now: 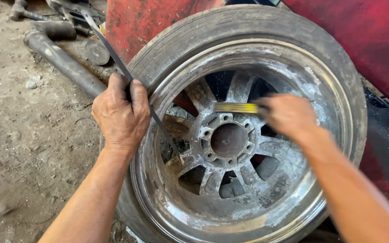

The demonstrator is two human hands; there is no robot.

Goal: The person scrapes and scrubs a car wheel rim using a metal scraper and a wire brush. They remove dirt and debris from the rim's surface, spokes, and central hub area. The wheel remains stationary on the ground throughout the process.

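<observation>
Left hand (121,114) knuckles-up, fingers curled closed; right hand (288,114) blurred, apparently clenched, both bare forearms outstretched.

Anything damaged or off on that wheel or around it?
The alloy rim is scuffed and blotchy, its finish worn patchy all round the lip. The tyre is dusty. The left hand grips a thin flat metal bar laid across the rim; the right hand holds a blurred yellow tool above the hub.

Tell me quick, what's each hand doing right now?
Left hand: closed on a thin metal bar at the tyre's edge.
Right hand: blurred, closed on a yellow tool.
</observation>
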